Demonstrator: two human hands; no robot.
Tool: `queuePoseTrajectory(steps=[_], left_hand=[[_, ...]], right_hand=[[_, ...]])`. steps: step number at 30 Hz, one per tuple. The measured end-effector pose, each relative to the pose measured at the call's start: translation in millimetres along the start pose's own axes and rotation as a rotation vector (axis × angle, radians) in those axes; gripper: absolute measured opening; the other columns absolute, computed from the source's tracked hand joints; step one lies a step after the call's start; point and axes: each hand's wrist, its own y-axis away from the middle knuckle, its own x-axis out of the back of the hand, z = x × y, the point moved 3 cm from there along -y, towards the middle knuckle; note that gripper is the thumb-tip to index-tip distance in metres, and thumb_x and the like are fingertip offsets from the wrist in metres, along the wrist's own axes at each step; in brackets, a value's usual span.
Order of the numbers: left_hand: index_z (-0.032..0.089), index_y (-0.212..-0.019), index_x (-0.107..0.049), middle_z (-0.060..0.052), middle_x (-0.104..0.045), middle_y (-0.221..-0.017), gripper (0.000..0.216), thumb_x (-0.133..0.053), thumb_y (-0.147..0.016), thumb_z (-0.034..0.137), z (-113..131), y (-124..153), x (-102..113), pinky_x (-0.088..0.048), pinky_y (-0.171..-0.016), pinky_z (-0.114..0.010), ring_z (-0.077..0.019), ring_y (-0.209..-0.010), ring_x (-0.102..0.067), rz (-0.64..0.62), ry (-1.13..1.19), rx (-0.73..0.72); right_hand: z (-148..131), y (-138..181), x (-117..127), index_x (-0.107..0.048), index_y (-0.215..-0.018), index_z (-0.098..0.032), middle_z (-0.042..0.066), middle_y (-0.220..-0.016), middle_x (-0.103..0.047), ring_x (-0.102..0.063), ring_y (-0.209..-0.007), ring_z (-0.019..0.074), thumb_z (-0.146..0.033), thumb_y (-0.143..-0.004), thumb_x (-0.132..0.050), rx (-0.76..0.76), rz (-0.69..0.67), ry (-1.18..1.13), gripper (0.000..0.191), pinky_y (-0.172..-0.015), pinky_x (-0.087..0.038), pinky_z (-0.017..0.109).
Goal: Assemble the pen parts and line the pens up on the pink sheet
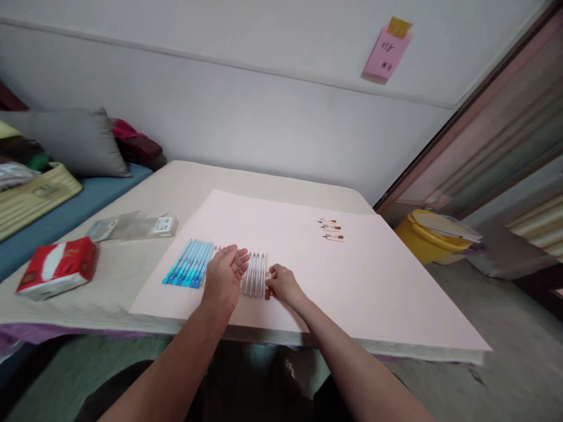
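A row of blue pens (189,271) lies side by side on a large pale pink sheet (352,281). Right of them lies a row of clear pens (256,274). My left hand (225,274) hovers between the two rows with the palm turned inward and the fingers loosely stretched, holding nothing. My right hand (281,283) rests on the sheet at the right end of the clear row, its fingers pinched on the last pen's brown lower end. Three small brown-tipped pieces (332,229) lie apart at the sheet's far side.
The sheet lies on a beige cloth-covered table (132,275). A red tissue pack (59,266) and a clear plastic packet (132,227) sit to the left. A yellow bucket (428,234) stands on the floor at right; a grey pillow (74,140) lies on bedding at left.
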Motion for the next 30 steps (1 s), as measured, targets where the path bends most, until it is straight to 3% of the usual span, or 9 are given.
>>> queuePoseTrajectory(steps=[6,11,13,16,17,20,22,26,30], left_hand=[[0.014,-0.086,-0.055,-0.012,-0.066,-0.086,0.013,-0.061,-0.076,0.02,0,-2,2,-0.05,-0.059,-0.024,-0.0148,-0.072,-0.064,-0.007,-0.002,0.001],[0.014,-0.088,-0.057,-0.009,-0.065,-0.085,0.018,-0.062,-0.074,0.023,-9,2,0,-0.049,-0.063,-0.024,-0.0134,-0.071,-0.063,-0.068,-0.097,-0.007],[0.016,-0.086,-0.058,-0.006,-0.065,-0.08,0.016,-0.06,-0.075,0.026,-19,11,-4,-0.048,-0.065,-0.026,-0.0134,-0.069,-0.061,-0.166,-0.299,-0.045],[0.016,-0.073,-0.06,-0.004,-0.062,-0.069,0.01,-0.055,-0.075,0.025,-39,38,-19,-0.047,-0.069,-0.033,-0.0165,-0.067,-0.058,-0.593,-0.842,-0.175],[0.017,-0.074,-0.061,-0.005,-0.063,-0.075,0.01,-0.054,-0.076,0.024,-44,49,-23,-0.046,-0.075,-0.036,-0.0184,-0.074,-0.058,-0.712,-0.984,-0.274],[0.018,-0.106,-0.06,-0.01,-0.058,-0.118,0.035,-0.061,-0.071,0.024,-46,75,-28,-0.033,-0.098,-0.045,-0.0259,-0.111,-0.048,-0.755,-1.109,-0.535],[0.021,-0.122,-0.052,-0.009,-0.051,-0.129,0.057,-0.067,-0.068,0.03,-51,84,-28,-0.028,-0.102,-0.046,-0.0272,-0.119,-0.042,-0.9,-1.066,-0.42],[0.023,-0.124,-0.051,-0.007,-0.06,-0.117,0.065,-0.07,-0.064,0.037,-69,89,-21,-0.041,-0.092,-0.043,-0.0268,-0.106,-0.054,-1.09,-0.756,0.239],[0.021,-0.119,-0.056,-0.005,-0.06,-0.116,0.057,-0.065,-0.065,0.036,-82,92,-19,-0.04,-0.094,-0.041,-0.0287,-0.112,-0.051,-1.092,-0.414,0.523]], right_hand=[[-7,5,8,-0.057,-0.096,-0.013,0.001,-0.058,-0.062,-0.056,-0.048,0.012,-0.005,-0.071,-0.053,0.034,0.013,0.115,0.026,-0.047,-0.037,0.02],[-18,27,25,-0.058,-0.097,-0.014,0.012,-0.079,-0.067,-0.063,-0.076,0.0219,-0.014,-0.076,-0.053,0.131,0.06,0.396,0.021,-0.064,-0.041,0.027],[-21,40,32,-0.058,-0.098,-0.015,0.014,-0.087,-0.067,-0.062,-0.082,0.0249,-0.019,-0.08,-0.051,0.198,0.044,0.606,0.02,-0.067,-0.041,0.03],[-19,60,44,-0.06,-0.093,-0.015,0.013,-0.088,-0.067,-0.062,-0.081,0.0241,-0.021,-0.082,-0.049,0.247,-0.032,0.661,0.017,-0.068,-0.043,0.031],[-19,66,47,-0.062,-0.09,-0.015,0.011,-0.087,-0.067,-0.062,-0.08,0.0226,-0.019,-0.082,-0.048,0.286,-0.092,0.604,0.016,-0.068,-0.043,0.03],[-22,85,55,-0.064,-0.084,-0.014,0.007,-0.089,-0.067,-0.061,-0.083,0.0189,-0.018,-0.082,-0.05,0.48,-0.36,0.339,0.015,-0.07,-0.045,0.027],[-26,100,55,-0.066,-0.083,-0.013,0.006,-0.089,-0.067,-0.06,-0.083,0.0177,-0.023,-0.081,-0.056,0.547,-0.609,0.196,0.014,-0.072,-0.046,0.025],[-29,126,40,-0.065,-0.085,-0.014,0.001,-0.081,-0.065,-0.061,-0.079,0.013,-0.04,-0.073,-0.066,0.461,-1.246,-0.113,0.029,-0.075,-0.047,0.018],[-20,132,19,-0.063,-0.083,-0.016,-0.003,-0.079,-0.062,-0.059,-0.074,0.0088,-0.043,-0.062,-0.075,0.298,-1.498,-0.311,0.037,-0.07,-0.047,0.013]])
